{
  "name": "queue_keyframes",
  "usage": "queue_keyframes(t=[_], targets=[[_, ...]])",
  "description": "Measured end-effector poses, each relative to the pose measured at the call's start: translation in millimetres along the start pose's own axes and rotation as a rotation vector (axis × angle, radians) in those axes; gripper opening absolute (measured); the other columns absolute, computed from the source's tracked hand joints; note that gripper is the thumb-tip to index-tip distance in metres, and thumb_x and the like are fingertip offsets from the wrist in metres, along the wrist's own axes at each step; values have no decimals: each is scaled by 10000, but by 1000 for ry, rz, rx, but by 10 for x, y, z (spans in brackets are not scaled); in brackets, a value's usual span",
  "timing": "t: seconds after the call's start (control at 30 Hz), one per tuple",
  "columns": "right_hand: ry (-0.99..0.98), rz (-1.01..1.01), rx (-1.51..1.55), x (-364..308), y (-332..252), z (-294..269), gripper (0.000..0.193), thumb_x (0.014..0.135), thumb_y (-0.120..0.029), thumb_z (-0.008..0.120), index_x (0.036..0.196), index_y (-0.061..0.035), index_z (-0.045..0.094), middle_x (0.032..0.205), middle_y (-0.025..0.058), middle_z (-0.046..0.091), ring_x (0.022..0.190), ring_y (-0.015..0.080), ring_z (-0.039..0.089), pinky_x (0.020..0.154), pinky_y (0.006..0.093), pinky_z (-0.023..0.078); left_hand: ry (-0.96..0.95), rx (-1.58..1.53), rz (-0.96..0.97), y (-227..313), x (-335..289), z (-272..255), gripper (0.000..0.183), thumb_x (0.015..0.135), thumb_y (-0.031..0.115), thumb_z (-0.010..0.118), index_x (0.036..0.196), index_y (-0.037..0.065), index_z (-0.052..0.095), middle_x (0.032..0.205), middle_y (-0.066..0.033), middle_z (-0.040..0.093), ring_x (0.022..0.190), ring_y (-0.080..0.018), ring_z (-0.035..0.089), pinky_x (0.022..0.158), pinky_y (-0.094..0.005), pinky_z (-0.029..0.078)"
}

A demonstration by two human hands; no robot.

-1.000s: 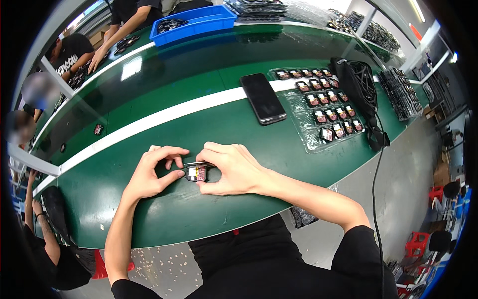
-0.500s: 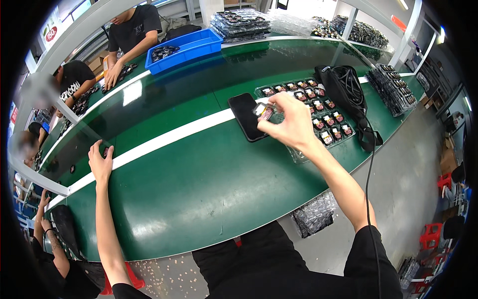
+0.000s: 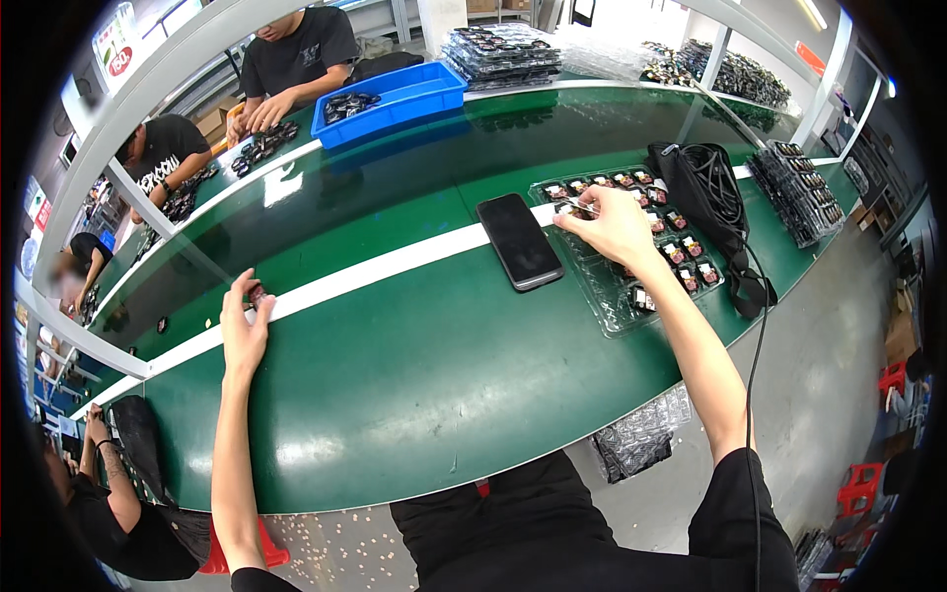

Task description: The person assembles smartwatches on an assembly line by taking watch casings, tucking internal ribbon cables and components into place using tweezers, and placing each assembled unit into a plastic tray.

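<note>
My right hand [image 3: 614, 229] is closed in a pinch over the clear plastic tray [image 3: 610, 314], at its left side. The small black-and-white piece between its fingers [image 3: 584, 208] is partly hidden by them. Rows of similar small black pieces with pale and reddish labels [image 3: 676, 253] sit in the tray's pockets. At the white strip on the left, my left hand [image 3: 245, 326] has its thumb and fingers around another small dark piece with a reddish face [image 3: 257, 295]. A black smartphone [image 3: 520, 242] lies just left of the tray.
A black bag with a coiled cable [image 3: 702, 187] lies right of the tray, beside stacked filled trays [image 3: 797, 192]. Across the green bench [image 3: 395, 395] stands a blue bin [image 3: 390, 104]. Co-workers sit on the far side and at lower left. A white frame post [image 3: 138, 202] rises at left.
My right hand has carried its small piece rightward from above the phone to the tray. My left hand, with its piece, has shifted slightly right. The whole view has also shifted.
</note>
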State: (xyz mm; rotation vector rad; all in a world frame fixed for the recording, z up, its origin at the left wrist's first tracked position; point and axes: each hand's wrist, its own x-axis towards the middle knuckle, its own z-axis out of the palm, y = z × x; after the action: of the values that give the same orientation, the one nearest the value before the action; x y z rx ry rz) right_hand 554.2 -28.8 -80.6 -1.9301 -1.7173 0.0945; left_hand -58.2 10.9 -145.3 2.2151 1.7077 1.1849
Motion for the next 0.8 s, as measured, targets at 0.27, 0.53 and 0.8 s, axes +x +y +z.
queue_keyframes(t=[0.27, 0.53, 0.8], targets=[[-43, -199, 581, -157, -794, 58, 276, 1071, -242, 782, 1076, 34, 774, 801, 13, 724, 715, 63, 605, 664, 268, 482, -484, -380, 271, 1572, -442, 318, 793, 913, 44, 842, 1644, 70, 534, 1458, -160, 739, 1356, -337, 703, 1207, -453, 514], [-458, -350, 734, -784, -1653, 706, 194, 1070, -108, 727, 1123, 78, 745, 804, 96, 677, 669, 128, 577, 628, 333, 458, -437, -294, 353, 1471, -477, 334, 762, 853, 63, 899, 1561, 41, 617, 1286, -132, 775, 1206, -323, 712, 1086, -451, 548], [-433, -223, 858, -972, -1577, 926, 188, 1051, -69, 789, 1211, 9, 849, 744, 35, 636, 650, 51, 491, 562, 293, 356, -494, -141, 298, 1466, -473, 325, 637, 821, 209, 976, 1395, 66, 739, 1375, -102, 670, 1237, -320, 609, 1111, -459, 481]])
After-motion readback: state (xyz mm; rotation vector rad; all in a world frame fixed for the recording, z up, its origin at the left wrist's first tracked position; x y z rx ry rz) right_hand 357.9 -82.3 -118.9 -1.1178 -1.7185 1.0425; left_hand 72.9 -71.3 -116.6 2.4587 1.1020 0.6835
